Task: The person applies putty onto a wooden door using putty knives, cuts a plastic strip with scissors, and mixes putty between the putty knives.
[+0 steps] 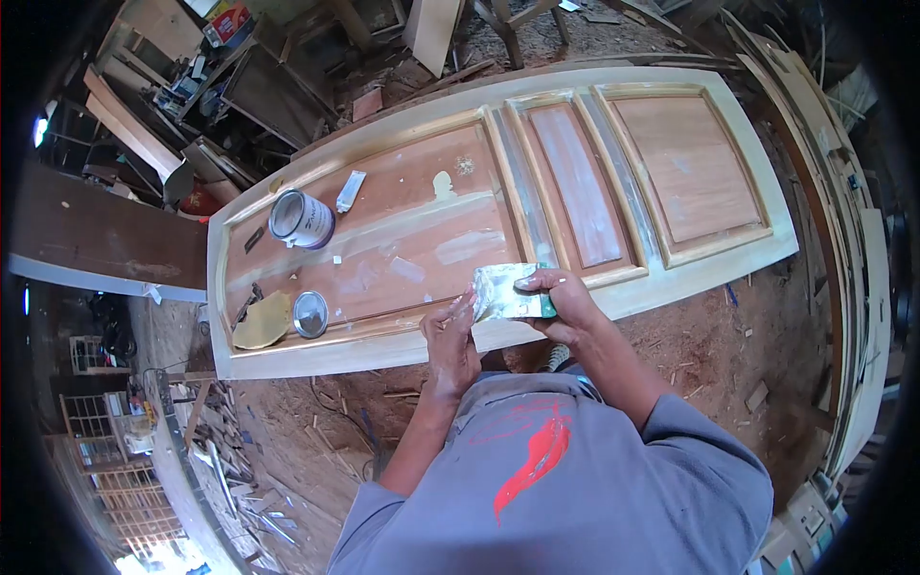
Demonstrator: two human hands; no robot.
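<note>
Over the near edge of the long panelled wooden door, the right hand pinches a filler-smeared, green-handled putty knife; the left hand has its fingers pinching the blade edge. Filler could drop onto clean wood, or the edge nick a fingertip.

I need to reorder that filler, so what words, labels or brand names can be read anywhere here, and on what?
None can be read.
Open can: printing on its side, too blurred.
Tube on the door: no legible text.
Colourful box at the back: print too small.
Grey shirt: a red mark, no letters.
</note>
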